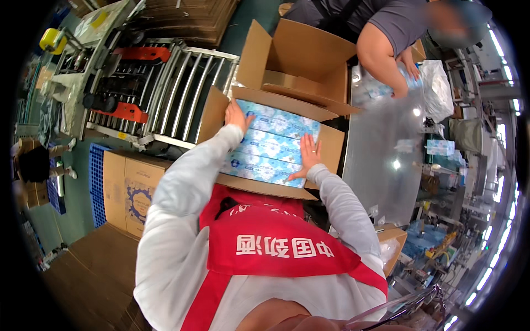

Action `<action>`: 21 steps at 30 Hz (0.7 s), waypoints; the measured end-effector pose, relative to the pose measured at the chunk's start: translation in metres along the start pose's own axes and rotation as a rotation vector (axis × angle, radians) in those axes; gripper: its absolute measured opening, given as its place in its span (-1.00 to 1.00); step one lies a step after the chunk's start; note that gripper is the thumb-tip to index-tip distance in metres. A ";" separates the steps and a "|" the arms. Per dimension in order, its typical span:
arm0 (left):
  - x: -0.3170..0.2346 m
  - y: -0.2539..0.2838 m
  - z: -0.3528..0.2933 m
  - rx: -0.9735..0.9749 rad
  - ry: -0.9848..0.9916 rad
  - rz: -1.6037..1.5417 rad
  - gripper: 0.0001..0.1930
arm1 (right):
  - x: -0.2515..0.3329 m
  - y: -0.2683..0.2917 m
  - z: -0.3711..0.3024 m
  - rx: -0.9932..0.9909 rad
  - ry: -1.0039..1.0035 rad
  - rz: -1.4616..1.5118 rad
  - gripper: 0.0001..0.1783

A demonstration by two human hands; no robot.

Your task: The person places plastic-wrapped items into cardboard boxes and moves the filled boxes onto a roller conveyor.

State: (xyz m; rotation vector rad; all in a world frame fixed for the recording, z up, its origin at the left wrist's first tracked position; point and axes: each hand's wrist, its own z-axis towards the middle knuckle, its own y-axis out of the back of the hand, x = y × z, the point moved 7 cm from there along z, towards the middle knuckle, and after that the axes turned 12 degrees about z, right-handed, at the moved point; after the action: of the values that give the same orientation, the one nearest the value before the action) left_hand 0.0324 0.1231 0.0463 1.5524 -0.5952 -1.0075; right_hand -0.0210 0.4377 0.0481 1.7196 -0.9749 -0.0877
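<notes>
In front of me stands an open cardboard box (332, 149) with its flaps spread outward. Several blue-and-white floral packs (265, 144), which look like tissue packs, lie side by side in rows within it. My left hand (237, 117) rests at the far left corner of the packs, beside the left flap, fingers stretched out and thumb apart. On the right end of the packs lies my right hand (309, 156), fingers spread, with a ring on one finger. Both palms touch the packs' surface; the packs' undersides are hidden in the box.
Another open cardboard box (309, 52) stands just beyond. A roller conveyor (187, 91) with red parts lies left. To the right is a metal table (381, 160), where a co-worker's hand (407, 65) is near more floral packs. A printed carton (130, 190) stands at lower left by a blue pallet (97, 185).
</notes>
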 end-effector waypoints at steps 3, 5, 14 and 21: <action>-0.034 0.037 -0.054 0.059 -0.605 0.122 0.47 | -0.006 -0.007 -0.005 -0.031 -0.004 0.062 0.85; -0.014 0.029 -0.065 0.441 -0.651 0.504 0.62 | -0.005 -0.010 -0.005 -0.043 0.004 0.087 0.84; -0.007 0.079 -0.054 0.116 -0.561 0.415 0.46 | -0.147 -0.058 -0.065 -0.701 -0.747 0.685 0.14; 0.076 0.151 -0.152 0.576 -0.278 -0.079 0.38 | -0.045 0.082 -0.093 -0.637 -0.240 0.808 -0.19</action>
State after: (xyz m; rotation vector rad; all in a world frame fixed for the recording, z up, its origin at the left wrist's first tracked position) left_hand 0.2226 0.1053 0.1693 1.9588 -1.0968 -1.1865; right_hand -0.0492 0.5332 0.1351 0.6725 -1.5540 -0.0641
